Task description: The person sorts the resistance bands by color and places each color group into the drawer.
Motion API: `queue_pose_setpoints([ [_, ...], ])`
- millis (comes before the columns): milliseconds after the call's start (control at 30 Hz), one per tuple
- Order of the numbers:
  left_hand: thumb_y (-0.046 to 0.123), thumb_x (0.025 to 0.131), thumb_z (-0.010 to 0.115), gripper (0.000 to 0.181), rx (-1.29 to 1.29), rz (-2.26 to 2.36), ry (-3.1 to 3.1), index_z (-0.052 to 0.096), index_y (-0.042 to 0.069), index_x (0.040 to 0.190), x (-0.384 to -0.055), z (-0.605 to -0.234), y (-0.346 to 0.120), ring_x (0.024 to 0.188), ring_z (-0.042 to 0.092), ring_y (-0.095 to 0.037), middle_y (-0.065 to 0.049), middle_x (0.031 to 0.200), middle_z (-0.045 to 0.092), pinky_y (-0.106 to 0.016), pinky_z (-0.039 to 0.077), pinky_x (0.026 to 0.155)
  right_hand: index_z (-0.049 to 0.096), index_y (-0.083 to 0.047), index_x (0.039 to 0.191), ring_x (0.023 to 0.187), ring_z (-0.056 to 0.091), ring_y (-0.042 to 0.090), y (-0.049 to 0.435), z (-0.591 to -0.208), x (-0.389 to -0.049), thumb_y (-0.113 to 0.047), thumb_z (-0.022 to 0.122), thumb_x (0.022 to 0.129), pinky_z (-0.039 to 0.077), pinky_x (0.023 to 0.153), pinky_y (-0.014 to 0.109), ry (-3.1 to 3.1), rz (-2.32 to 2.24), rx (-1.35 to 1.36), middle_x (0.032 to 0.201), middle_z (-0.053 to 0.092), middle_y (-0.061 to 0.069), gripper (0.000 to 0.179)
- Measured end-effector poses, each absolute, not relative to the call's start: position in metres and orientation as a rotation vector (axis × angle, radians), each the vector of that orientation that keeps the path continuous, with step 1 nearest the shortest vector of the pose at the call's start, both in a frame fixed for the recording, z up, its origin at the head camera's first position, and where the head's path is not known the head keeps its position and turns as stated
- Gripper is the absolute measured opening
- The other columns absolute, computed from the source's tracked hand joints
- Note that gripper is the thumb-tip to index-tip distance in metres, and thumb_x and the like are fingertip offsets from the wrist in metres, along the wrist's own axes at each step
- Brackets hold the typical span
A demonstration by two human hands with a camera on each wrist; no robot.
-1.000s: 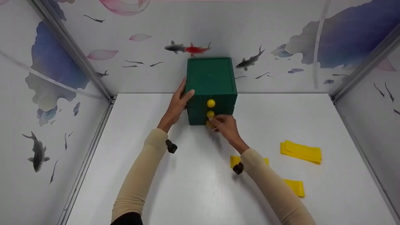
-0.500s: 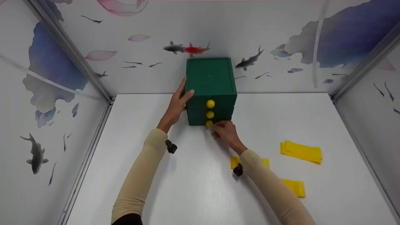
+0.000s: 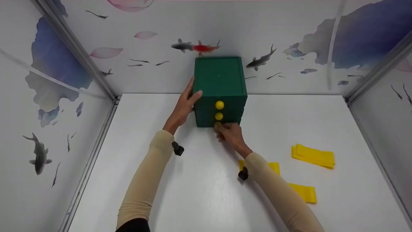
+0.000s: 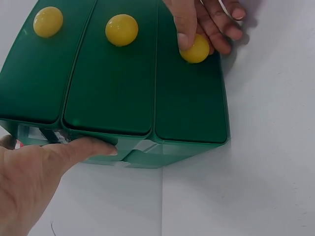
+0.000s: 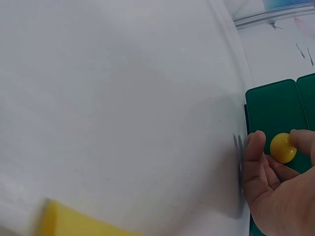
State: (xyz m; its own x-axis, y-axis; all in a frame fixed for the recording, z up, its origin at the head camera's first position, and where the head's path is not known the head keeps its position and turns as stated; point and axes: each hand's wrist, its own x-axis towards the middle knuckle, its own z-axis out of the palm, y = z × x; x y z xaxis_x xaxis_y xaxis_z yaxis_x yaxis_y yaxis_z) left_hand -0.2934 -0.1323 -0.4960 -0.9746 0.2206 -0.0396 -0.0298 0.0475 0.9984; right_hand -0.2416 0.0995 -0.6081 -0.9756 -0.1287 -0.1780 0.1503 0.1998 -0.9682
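A green box with three drawers [image 3: 220, 77] stands against the back wall, and each drawer front carries a round yellow knob. My left hand [image 3: 183, 108] rests along the box's left side, fingers extended and thumb [image 4: 96, 146] by the front edge. At the lowest drawer, my right hand [image 3: 232, 135] pinches the bottom knob [image 4: 198, 50] between thumb and forefinger, the other fingers loosely bent below. Above it, the middle knob [image 3: 219, 116] and top knob [image 3: 220, 105] are untouched. All three drawers look closed.
On the white table [image 3: 199, 187], a folded yellow cloth-like strip [image 3: 313, 157] lies at the right. Another yellow strip [image 3: 304, 193] lies nearer, and a third [image 3: 274, 167] is partly hidden under my right forearm. Printed walls enclose the table at the back and sides.
My right hand has moved down from around the middle knob to the bottom knob and now pinches it. My left hand stays on the box's side.
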Motion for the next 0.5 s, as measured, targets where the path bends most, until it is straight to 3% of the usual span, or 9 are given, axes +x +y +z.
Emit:
queue_pose_setpoints([
  [500,0.056,0.11,0.064,0.079,0.235,2.068,2.104,0.018,0.054,0.174,-0.295,-0.5,-0.137,0.169,0.029,-0.032,0.004,0.188,0.012,-0.075,0.034,0.127,0.083,-0.004,0.113,0.076,0.072,0.028,0.106,-0.608,-0.214,-0.029,0.067,0.113,0.067,0.077,0.034,2.304,-1.795,-0.078,0.097,0.078,0.018,0.03],
])
